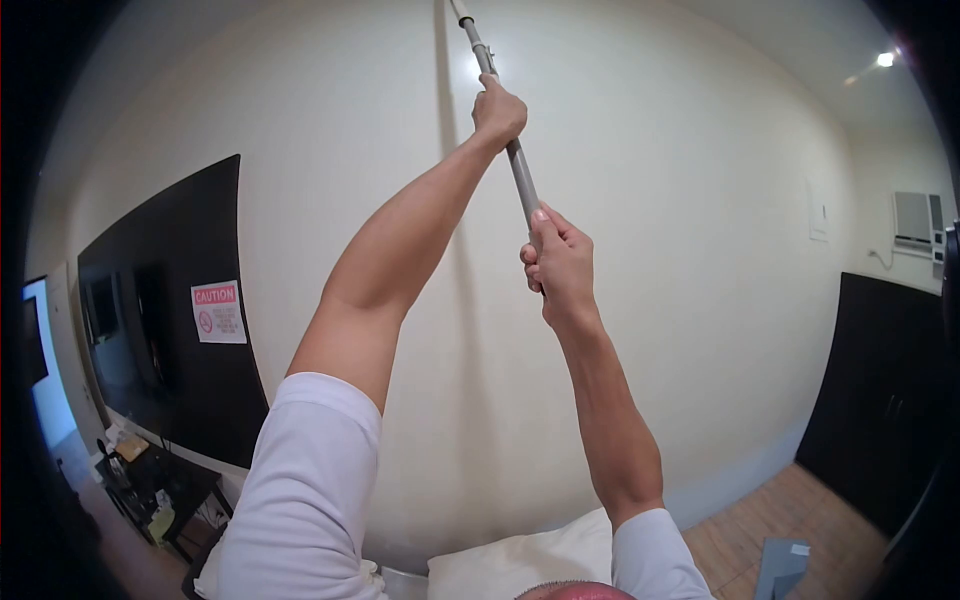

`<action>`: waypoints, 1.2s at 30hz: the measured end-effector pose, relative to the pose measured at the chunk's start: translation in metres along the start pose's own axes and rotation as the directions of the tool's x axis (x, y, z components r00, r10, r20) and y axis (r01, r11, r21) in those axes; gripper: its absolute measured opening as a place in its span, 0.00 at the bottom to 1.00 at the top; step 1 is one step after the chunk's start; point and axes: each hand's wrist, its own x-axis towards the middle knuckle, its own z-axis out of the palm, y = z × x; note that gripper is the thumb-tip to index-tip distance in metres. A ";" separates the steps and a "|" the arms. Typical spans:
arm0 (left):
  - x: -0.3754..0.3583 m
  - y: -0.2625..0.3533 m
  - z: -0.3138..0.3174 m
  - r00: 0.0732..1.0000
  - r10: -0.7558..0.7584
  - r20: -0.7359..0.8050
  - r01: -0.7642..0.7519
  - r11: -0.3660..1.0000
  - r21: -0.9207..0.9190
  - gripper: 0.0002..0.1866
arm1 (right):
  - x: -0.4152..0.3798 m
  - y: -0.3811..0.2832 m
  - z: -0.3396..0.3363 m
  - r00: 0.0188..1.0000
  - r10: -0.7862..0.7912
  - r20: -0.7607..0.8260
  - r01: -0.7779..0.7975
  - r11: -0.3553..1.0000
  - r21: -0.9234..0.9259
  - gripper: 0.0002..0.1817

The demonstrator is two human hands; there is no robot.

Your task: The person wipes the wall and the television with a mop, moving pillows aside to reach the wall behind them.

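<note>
A long grey pole (522,181) rises in front of the pale wall and leans slightly to the left. My left hand (498,108) is wrapped round it high up, just below a collar or clamp (484,52) on the shaft. Lower down, my right hand (562,255) grips the same pole, thumb lying along it. Both arms are stretched upward. The pole's upper end runs out of the top of the view, so what it carries is hidden. Its lower end is covered by my right hand.
A black panel with a caution sign (218,311) hangs at left, above a dark table (150,500) holding small items. White cushions or bedding (520,560) lie below me. At right are a black cabinet (880,390), an air conditioner (912,220) and a grey object (782,568) on the wooden floor.
</note>
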 end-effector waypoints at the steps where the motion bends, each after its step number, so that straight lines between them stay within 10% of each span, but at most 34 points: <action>1: 0.004 -0.008 0.007 1.000 -0.003 0.005 0.002 1.000 0.024 0.29 | 0.004 0.005 0.002 1.000 0.012 -0.015 -0.012 1.000 -0.002 0.23; 21: -0.028 0.012 -0.070 0.998 0.011 0.065 -0.019 0.993 0.119 0.36 | -0.049 -0.001 0.040 0.993 0.016 0.116 -0.018 1.000 0.017 0.19; 36: -0.061 0.033 -0.100 0.994 0.057 0.093 -0.041 0.986 -0.163 0.31 | -0.054 0.003 0.030 0.990 -0.069 0.125 0.075 0.996 -0.041 0.26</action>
